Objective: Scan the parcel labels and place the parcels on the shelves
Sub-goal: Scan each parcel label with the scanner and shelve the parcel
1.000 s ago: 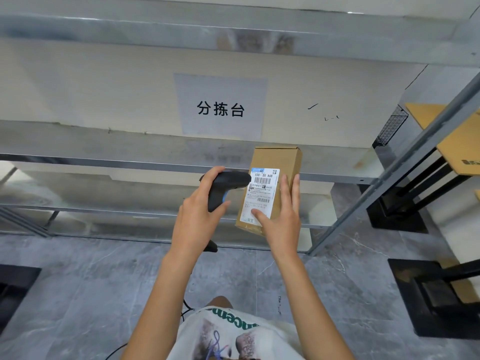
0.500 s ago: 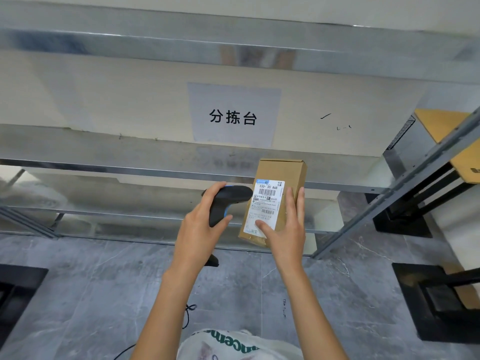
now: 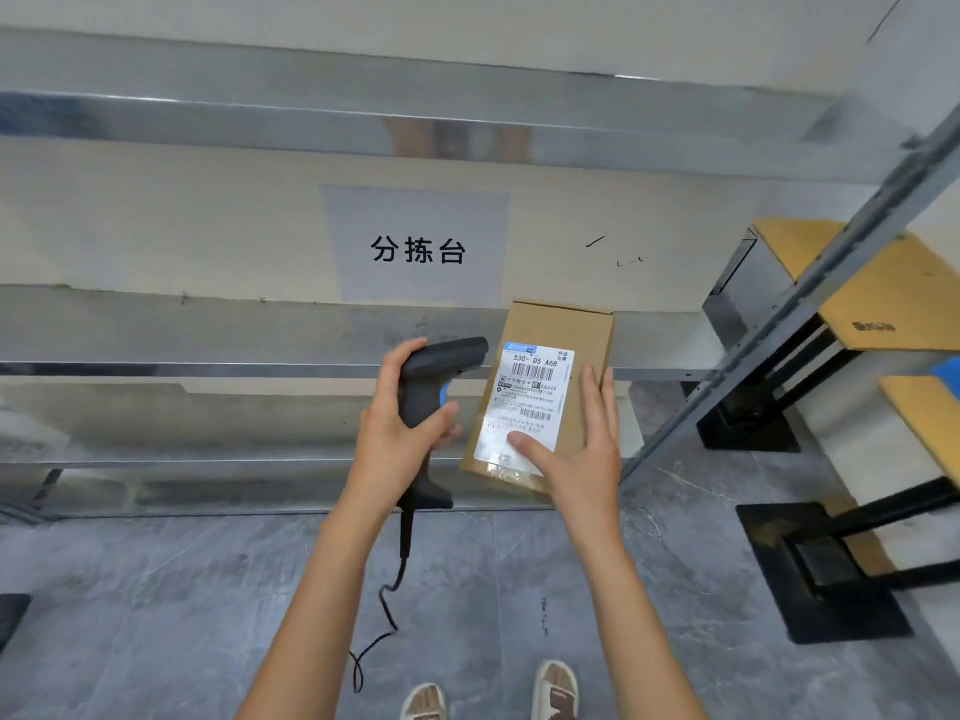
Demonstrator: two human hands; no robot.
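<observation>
A small brown cardboard parcel (image 3: pixel 582 335) with a white barcode label (image 3: pixel 530 392) is held up in front of the metal shelves. My right hand (image 3: pixel 576 454) grips it from below and the right, thumb on the label. My left hand (image 3: pixel 400 433) holds a black corded barcode scanner (image 3: pixel 436 376), whose head points right at the label, just left of the parcel.
Empty galvanised metal shelves (image 3: pixel 260 371) span the view, with a paper sign (image 3: pixel 415 246) on the wall behind. A slanted shelf post (image 3: pixel 810 293) stands at right; beyond it are yellow-topped tables (image 3: pixel 883 293) with black bases (image 3: pixel 821 569). Grey tiled floor lies below.
The view tilted down slightly, so my feet and the scanner cable now show. Both hands, scanner and parcel keep about the same pose relative to each other.
</observation>
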